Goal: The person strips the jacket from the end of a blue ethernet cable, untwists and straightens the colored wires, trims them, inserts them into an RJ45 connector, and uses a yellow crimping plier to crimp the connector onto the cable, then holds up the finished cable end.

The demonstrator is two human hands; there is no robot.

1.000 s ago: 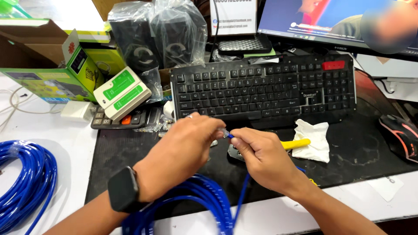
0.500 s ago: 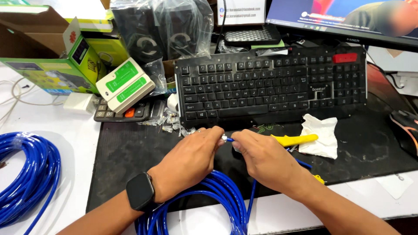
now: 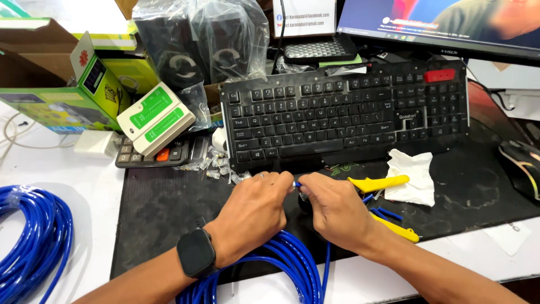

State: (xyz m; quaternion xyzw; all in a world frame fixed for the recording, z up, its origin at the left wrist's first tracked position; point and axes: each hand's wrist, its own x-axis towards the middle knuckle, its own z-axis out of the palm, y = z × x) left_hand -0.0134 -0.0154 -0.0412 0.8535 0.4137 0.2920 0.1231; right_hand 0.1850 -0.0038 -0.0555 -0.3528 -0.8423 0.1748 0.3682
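Left hand [image 3: 256, 211]: fingers curled together, pinched on the end of the blue cable [image 3: 296, 184]; black watch [image 3: 196, 253] on the wrist.
Right hand [image 3: 334, 208]: fingers closed, tips meeting the left hand's at the cable end; a small clear piece shows at its fingertips, kind cannot be told.
Cable: end held between both hands above the black mat [image 3: 157, 208]; its coil [image 3: 281, 264] lies under the wrists at the near edge.
Worktop [image 3: 62, 174]: white, mostly covered by the mat.
On the mat: black keyboard [image 3: 343, 112] beyond the hands; yellow-handled tool [image 3: 379, 183] just right of the right hand, white tissue [image 3: 413, 177] beside it; clear plugs [image 3: 216, 166] scattered left of the keyboard; calculator [image 3: 160, 153] with a white-and-green tester [image 3: 154, 118] lying on it.
Left: second blue coil [image 3: 31, 242], cut off by the frame; green box [image 3: 67, 84].
Rear: two bagged black speakers [image 3: 205, 45]; monitor [image 3: 444, 25], top cut off.
Right edge: mouse [image 3: 523, 163], partly out of view.
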